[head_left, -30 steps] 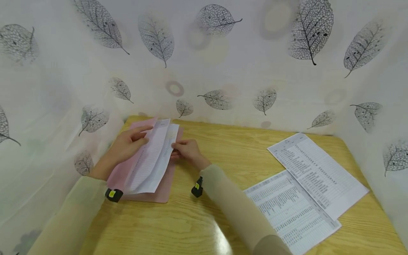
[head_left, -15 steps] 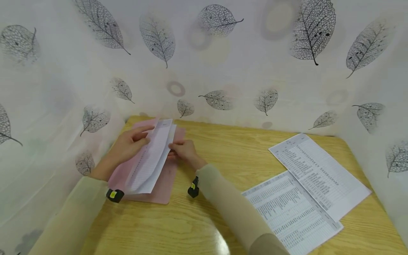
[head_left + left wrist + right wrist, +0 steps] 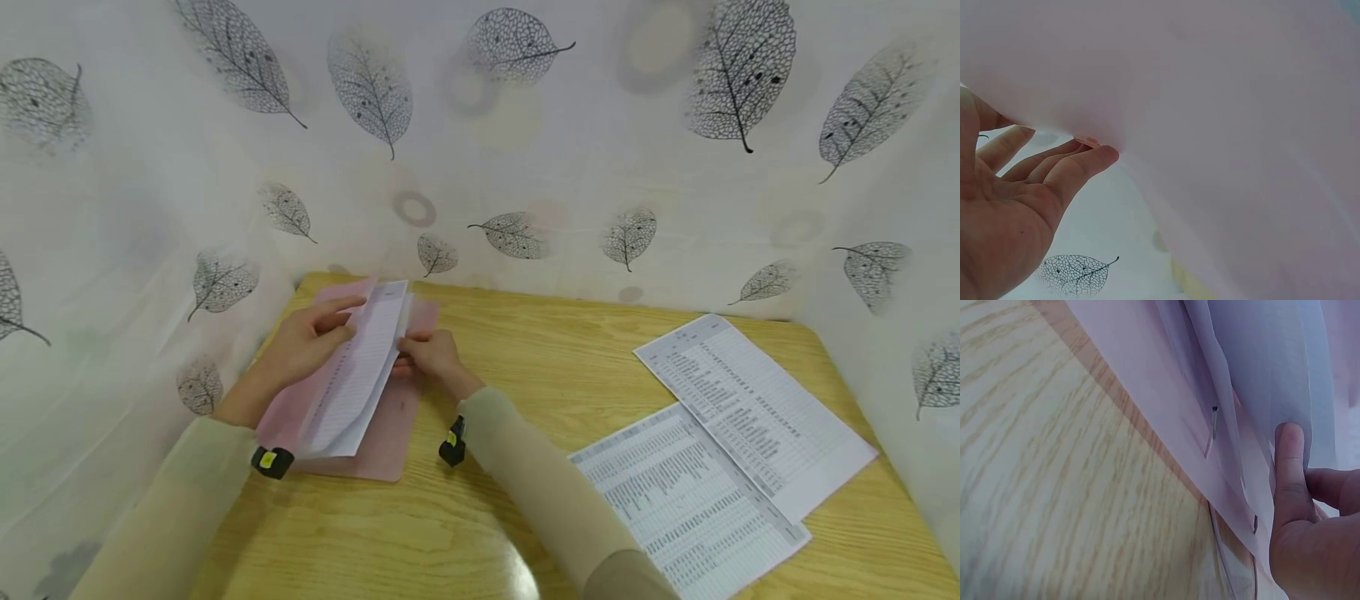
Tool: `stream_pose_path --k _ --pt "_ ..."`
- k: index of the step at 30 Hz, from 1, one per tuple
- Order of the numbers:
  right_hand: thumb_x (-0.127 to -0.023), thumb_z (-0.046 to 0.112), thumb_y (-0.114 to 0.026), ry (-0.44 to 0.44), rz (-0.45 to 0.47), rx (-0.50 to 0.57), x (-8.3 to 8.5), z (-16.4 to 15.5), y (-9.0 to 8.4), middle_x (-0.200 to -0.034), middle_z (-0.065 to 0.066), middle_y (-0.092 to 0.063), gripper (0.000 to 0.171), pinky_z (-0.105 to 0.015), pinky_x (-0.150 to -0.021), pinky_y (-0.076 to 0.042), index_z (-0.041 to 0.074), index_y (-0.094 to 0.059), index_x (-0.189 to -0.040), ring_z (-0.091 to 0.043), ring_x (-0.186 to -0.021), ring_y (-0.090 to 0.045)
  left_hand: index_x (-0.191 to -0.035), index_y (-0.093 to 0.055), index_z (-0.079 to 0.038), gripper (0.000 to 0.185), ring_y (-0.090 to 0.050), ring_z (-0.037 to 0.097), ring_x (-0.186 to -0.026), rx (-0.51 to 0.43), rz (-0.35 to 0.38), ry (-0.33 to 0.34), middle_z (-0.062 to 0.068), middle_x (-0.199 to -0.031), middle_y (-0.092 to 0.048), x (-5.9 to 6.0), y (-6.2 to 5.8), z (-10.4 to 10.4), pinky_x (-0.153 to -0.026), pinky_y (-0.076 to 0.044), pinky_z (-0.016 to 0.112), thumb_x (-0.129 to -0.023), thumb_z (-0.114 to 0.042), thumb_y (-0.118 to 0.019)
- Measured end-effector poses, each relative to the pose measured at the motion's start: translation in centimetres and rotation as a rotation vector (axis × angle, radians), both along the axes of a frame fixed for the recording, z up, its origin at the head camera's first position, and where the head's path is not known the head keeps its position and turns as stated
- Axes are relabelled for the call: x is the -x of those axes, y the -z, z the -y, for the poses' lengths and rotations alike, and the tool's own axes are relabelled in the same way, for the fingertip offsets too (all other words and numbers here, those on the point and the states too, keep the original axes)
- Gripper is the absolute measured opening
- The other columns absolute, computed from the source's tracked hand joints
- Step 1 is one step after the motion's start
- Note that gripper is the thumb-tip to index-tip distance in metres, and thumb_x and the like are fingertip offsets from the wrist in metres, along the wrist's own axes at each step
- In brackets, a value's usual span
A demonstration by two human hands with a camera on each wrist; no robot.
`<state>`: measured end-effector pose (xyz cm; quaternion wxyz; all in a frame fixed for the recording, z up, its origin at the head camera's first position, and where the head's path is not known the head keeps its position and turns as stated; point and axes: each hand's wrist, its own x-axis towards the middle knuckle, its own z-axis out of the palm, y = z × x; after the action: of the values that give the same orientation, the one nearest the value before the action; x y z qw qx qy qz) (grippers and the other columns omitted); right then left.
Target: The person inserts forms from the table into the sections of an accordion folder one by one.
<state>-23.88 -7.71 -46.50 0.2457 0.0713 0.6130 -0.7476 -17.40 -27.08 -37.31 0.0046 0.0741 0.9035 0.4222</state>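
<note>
A pink folder (image 3: 386, 454) lies at the table's left side, its raised cover (image 3: 285, 417) leaning left. White printed sheets (image 3: 356, 375) stand partly lifted inside. My left hand (image 3: 303, 343) holds the cover's edge; in the left wrist view the pink sheet (image 3: 1222, 125) fills most of the picture above the fingers. My right hand (image 3: 441, 357) pinches the right edge of the sheets, and its thumb (image 3: 1290, 447) presses their face in the right wrist view. There, thin cords with metal tips (image 3: 1214, 419) poke up near the folder's edge.
Two printed sheets lie on the wooden table (image 3: 525, 350) at right, an upper one (image 3: 757, 408) overlapping a lower one (image 3: 690, 492). A leaf-patterned curtain (image 3: 555, 150) encloses the back and sides. Black wrist cameras (image 3: 272, 462) sit at both cuffs.
My right hand has moved slightly left, pushing the rear sheet's edge behind the front sheet. The sheets now stand closer together. My left hand has barely moved.
</note>
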Motion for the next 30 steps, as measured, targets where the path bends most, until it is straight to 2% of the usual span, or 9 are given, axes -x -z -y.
stream_pose_path --k 7,10,15,19,24,26,30 --pt "-0.099 0.001 -0.068 -0.006 -0.005 -0.012 -0.1 -0.5 -0.4 -0.1 -0.033 -0.076 0.029 -0.034 -0.063 -0.064 -0.015 -0.068 -0.123 -0.016 -0.056 -0.071 -0.153 -0.055 -0.008 0.048 -0.054 0.049 -0.14 -0.019 -0.003 0.011 0.03 -0.156 -0.049 0.0 -0.1 -0.1 -0.107 -0.048 0.06 -0.105 -0.012 -0.057" --pt "-0.1 0.004 -0.068 -0.037 -0.034 -0.028 -0.2 -1.0 -0.4 -0.102 -0.032 -0.077 0.029 -0.033 -0.063 -0.063 -0.013 -0.069 -0.123 -0.015 -0.057 -0.071 -0.153 -0.055 -0.008 0.048 -0.055 0.049 -0.139 -0.009 -0.01 0.008 0.03 -0.155 -0.05 0.0 -0.1 -0.1 -0.107 -0.049 0.06 -0.105 -0.011 -0.057" --pt "-0.102 0.007 -0.064 -0.084 -0.072 -0.049 -0.3 -2.7 -0.9 -0.11 -0.032 -0.075 0.029 -0.037 -0.069 -0.065 -0.011 -0.07 -0.124 -0.015 -0.061 -0.073 -0.152 -0.056 -0.007 0.048 -0.056 0.048 -0.139 -0.004 -0.022 0.003 0.028 -0.156 -0.05 0.1 0.1 0.0 -0.107 -0.048 0.059 -0.105 -0.01 -0.058" --pt "-0.103 0.008 -0.064 -0.1 -0.075 -0.066 -0.1 -5.0 -1.5 -0.113 -0.029 -0.076 0.033 -0.04 -0.077 -0.065 -0.01 -0.068 -0.13 -0.019 -0.07 -0.077 -0.152 -0.056 -0.006 0.048 -0.055 0.048 -0.139 -0.001 -0.027 0.006 0.027 -0.158 -0.049 0.2 0.1 0.0 -0.107 -0.048 0.059 -0.104 -0.009 -0.058" --pt "-0.103 0.012 -0.067 -0.121 -0.119 -0.133 0.2 -8.8 -2.2 -0.106 -0.022 -0.078 0.037 -0.038 -0.078 -0.065 -0.009 -0.067 -0.133 -0.019 -0.076 -0.078 -0.154 -0.054 -0.009 0.049 -0.053 0.048 -0.142 -0.005 -0.002 0.013 0.025 -0.162 -0.045 -0.1 0.1 0.0 -0.109 -0.048 0.06 -0.106 -0.013 -0.058" --pt "-0.103 0.015 -0.067 -0.133 -0.144 -0.179 0.3 -10.9 -2.7 -0.108 -0.023 -0.078 0.037 -0.038 -0.077 -0.065 -0.007 -0.067 -0.133 -0.018 -0.075 -0.078 -0.155 -0.053 -0.01 0.05 -0.053 0.048 -0.142 0.001 0.006 0.016 0.025 -0.162 -0.045 -0.1 0.0 -0.1 -0.109 -0.048 0.06 -0.106 -0.014 -0.058" --pt "-0.105 0.018 -0.064 -0.167 -0.186 -0.264 0.3 -15.6 -3.7 -0.123 -0.031 -0.072 0.04 -0.038 -0.077 -0.065 -0.006 -0.064 -0.138 -0.016 -0.076 -0.076 -0.155 -0.053 -0.009 0.05 -0.053 0.048 -0.142 0.013 0.008 0.023 0.026 -0.161 -0.046 -0.2 -0.1 -0.2 -0.108 -0.049 0.06 -0.106 -0.014 -0.058"
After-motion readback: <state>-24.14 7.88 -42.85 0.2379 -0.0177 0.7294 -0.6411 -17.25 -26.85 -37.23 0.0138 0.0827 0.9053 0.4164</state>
